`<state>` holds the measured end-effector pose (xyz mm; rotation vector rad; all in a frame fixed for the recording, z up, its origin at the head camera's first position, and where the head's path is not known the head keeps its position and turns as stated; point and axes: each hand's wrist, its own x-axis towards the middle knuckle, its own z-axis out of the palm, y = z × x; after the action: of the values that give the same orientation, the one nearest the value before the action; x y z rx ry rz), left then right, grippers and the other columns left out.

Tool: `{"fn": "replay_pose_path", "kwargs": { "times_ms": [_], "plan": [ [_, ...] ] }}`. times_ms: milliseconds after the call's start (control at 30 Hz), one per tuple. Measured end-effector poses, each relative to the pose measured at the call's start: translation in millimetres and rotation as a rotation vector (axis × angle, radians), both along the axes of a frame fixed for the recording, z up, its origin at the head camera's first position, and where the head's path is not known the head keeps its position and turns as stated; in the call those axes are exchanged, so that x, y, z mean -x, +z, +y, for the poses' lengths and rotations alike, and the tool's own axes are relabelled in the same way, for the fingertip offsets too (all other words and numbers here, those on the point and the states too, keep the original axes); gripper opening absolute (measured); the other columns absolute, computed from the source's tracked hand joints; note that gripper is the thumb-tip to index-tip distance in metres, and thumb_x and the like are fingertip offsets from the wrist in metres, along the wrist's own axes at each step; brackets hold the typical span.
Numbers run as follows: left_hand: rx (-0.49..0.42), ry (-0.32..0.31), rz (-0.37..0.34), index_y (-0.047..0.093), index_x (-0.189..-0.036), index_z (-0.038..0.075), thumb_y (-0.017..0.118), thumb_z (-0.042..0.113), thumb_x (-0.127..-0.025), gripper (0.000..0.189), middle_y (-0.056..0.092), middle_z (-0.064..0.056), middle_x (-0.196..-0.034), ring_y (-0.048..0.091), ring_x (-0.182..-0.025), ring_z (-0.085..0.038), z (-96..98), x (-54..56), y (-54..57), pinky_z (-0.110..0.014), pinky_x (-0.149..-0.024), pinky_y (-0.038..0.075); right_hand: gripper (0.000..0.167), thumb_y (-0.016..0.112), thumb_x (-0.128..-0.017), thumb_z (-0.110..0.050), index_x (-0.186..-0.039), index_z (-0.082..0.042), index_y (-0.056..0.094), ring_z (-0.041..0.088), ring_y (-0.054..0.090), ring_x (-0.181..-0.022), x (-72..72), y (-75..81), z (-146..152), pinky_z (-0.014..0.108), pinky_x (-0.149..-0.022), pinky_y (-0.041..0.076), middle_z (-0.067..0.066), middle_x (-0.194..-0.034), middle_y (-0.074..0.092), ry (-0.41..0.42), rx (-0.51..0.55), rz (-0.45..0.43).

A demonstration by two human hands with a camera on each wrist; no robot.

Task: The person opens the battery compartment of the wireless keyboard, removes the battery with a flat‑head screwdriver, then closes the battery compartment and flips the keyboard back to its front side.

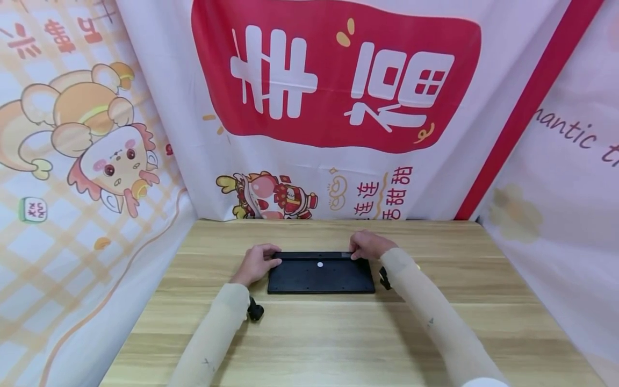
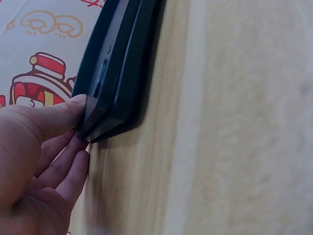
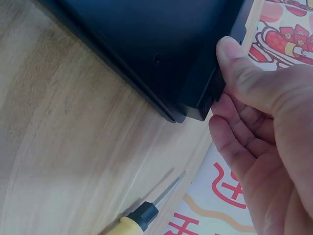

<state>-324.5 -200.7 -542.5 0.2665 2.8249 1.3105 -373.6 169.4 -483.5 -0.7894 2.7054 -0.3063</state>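
Observation:
A flat black keyboard (image 1: 309,278) has its underside facing up, with a raised ridge along the far edge, small screw holes and a round white sticker (image 1: 320,264). My left hand (image 1: 257,263) grips the far left corner; in the left wrist view the thumb (image 2: 58,115) lies on the ridge and the fingers curl beneath. At the far right corner my right hand (image 1: 369,245) pinches the ridge, its thumb (image 3: 237,58) on top and fingertips at the far side. The keys are hidden underneath.
A screwdriver (image 3: 142,215) with a yellow and black handle lies on the wooden table (image 1: 309,338), right of the keyboard; my right forearm mostly covers it in the head view. Printed cloth (image 1: 338,156) hangs behind the table and along both sides.

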Motion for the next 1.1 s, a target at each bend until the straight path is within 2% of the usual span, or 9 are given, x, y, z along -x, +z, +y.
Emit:
{"fn": "replay_pose_path", "kwargs": {
  "times_ms": [167, 300, 567, 833, 1100],
  "plan": [
    [0.002, -0.002, -0.001, 0.075, -0.128, 0.009, 0.076, 0.013, -0.098, 0.03, 0.075, -0.013, -0.131, 0.069, -0.128, -0.032, 0.1, 1.3, -1.1, -0.049, -0.11, 0.057, 0.007, 0.08, -0.096, -0.016, -0.097, -0.013, 0.074, 0.01, 0.063, -0.082, -2.9, -2.2, 2.9, 0.031, -0.081, 0.06, -0.004, -0.09, 0.071, 0.026, 0.01, 0.044],
    [0.003, -0.006, 0.017, 0.075, -0.127, 0.009, 0.076, 0.012, -0.098, 0.03, 0.075, -0.014, -0.131, 0.069, -0.127, -0.034, -1.0, 2.9, -0.3, -0.05, -0.109, 0.057, 0.008, 0.08, -0.095, -0.013, -0.096, -0.011, 0.072, 0.01, 0.062, -0.082, -6.3, -1.6, 5.3, 0.03, -0.08, 0.059, -0.002, -0.09, 0.071, 0.04, 0.062, 0.07],
    [-0.006, -0.008, 0.001, 0.075, -0.127, 0.01, 0.078, 0.014, -0.097, 0.031, 0.074, -0.012, -0.132, 0.069, -0.128, -0.032, -2.0, 3.8, 0.3, -0.048, -0.109, 0.057, 0.008, 0.074, -0.096, -0.001, -0.103, -0.005, 0.073, 0.011, 0.063, -0.084, -7.5, -3.4, 14.7, 0.029, -0.078, 0.058, 0.006, -0.095, 0.073, 0.052, 0.221, 0.021],
    [-0.012, 0.002, -0.009, 0.075, -0.127, 0.011, 0.077, 0.013, -0.098, 0.029, 0.074, -0.013, -0.132, 0.069, -0.128, -0.033, -0.6, 2.1, 1.3, -0.049, -0.109, 0.057, 0.011, 0.072, -0.096, 0.002, -0.101, -0.008, 0.075, 0.009, 0.065, -0.084, -4.0, -11.8, 22.5, 0.027, -0.078, 0.059, 0.003, -0.093, 0.074, 0.038, 0.255, -0.002],
    [-0.022, 0.005, -0.014, 0.075, -0.127, 0.012, 0.077, 0.014, -0.098, 0.03, 0.074, -0.012, -0.132, 0.069, -0.128, -0.031, -1.2, 2.3, -1.8, -0.048, -0.11, 0.057, 0.014, 0.069, -0.097, 0.002, -0.102, -0.01, 0.074, 0.012, 0.068, -0.09, -3.9, -3.6, 26.1, 0.031, -0.082, 0.061, 0.002, -0.097, 0.075, 0.0, 0.287, -0.006]
  ]
}}
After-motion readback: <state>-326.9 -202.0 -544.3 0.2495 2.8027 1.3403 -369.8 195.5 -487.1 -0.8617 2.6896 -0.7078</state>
